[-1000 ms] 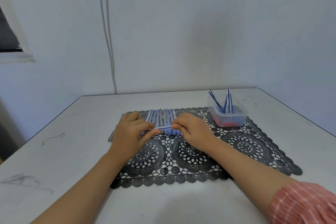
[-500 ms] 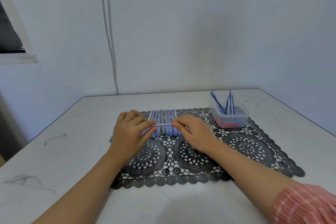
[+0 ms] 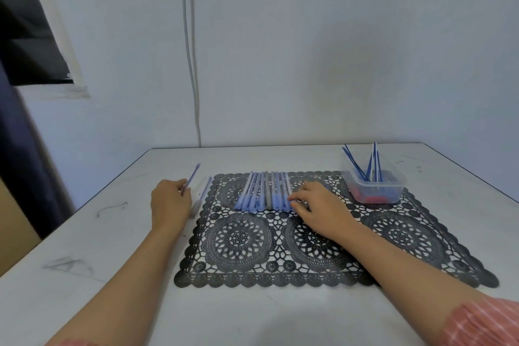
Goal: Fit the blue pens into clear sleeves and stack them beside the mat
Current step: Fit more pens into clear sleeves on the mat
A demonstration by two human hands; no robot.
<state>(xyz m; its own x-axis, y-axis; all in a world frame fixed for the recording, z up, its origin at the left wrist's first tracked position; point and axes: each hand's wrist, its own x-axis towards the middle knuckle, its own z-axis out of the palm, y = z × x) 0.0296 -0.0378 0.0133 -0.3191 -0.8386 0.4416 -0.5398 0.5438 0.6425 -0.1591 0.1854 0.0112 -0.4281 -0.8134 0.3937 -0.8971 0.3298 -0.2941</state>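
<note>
So, nearest the camera, a pink striped cuff (image 3: 483, 323) peeks in at the lower right corner, and both bare forearms run up from the bottom edge across a white table (image 3: 112, 261). A black lace mat (image 3: 280, 275) fills the lower middle of the frame.

The left hand (image 3: 170, 202) sits left of centre, off the mat's left edge and over the bare table. Its fingers are curled round the near end of a pale pen (image 3: 193, 175) with blue showing in it, and the rest of that pen angles up and to the right. It's motion-blurred, so I can't say if it touches the table. A second pen (image 3: 204, 191) lies on the table just beside the mat's left edge, between that hand and the lace.

The right hand (image 3: 323, 205) rests on the mat near the middle of the frame, fingers bent, with the fingertips (image 3: 293, 199) on the near end of the rightmost pen in a row of pens (image 3: 261, 191). Can't tell if it's actually pinching that one or just touching it. The row lies side by side on the upper part of the mat, pale blue caps toward the camera.

Further back, at the mat's upper right corner, a clear plastic tub (image 3: 376, 191) holds thin blue sticks (image 3: 355, 163) leaning upright, with something red at the bottom.

Behind it all, a grey cable (image 3: 192, 64) runs down the white wall, and a dark window (image 3: 25, 22) sits in the upper left.
</note>
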